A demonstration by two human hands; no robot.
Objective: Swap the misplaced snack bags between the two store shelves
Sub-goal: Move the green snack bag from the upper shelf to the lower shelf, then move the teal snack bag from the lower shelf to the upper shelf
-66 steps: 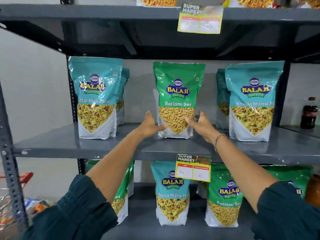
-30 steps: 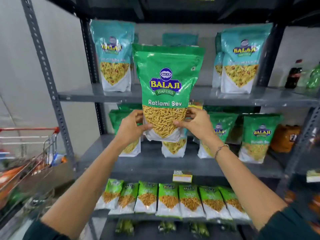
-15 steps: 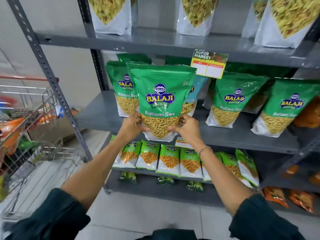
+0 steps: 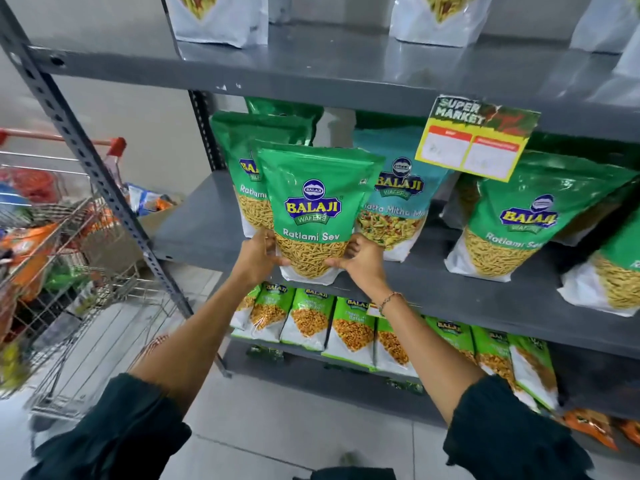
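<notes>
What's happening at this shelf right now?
A person grips a green Ratlami Sev bag by its lower corners, left hand and right hand. The bag is at the middle shelf, in front of other green bags. Beside it stands a teal Khatta Mitha Mix bag, the odd one in that row.

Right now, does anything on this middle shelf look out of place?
Yes. One teal Khatta Mitha Mix bag stands on the middle shelf among green Ratlami Sev bags, right behind the Ratlami Sev bag held by the left hand and right hand.
</notes>
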